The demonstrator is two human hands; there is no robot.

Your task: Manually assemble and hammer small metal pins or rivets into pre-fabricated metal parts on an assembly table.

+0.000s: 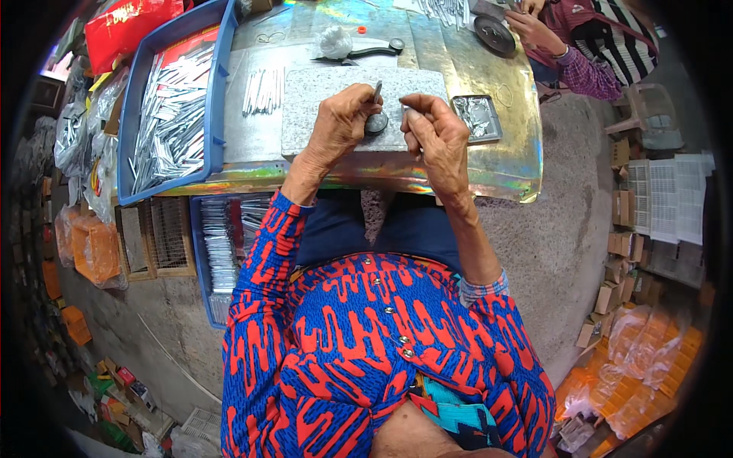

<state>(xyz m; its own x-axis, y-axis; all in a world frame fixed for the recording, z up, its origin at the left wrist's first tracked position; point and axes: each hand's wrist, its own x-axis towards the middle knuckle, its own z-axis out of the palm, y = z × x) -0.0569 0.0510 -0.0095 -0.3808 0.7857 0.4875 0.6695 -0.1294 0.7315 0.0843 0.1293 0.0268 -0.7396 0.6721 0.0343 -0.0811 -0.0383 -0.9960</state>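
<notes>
The left hand (pixel 341 118) pinches a slim metal piece (pixel 378 91), long axis toward twelve o'clock; the right hand (pixel 435 133) curls narrow, contents unclear.

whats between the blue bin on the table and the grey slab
In the head view, a row of slim silvery pieces lies on the table between the blue bin and the grey slab.

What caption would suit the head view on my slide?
The left hand pinches a small grey piece above a speckled slab, right hand close by, blue tray at left.
</notes>
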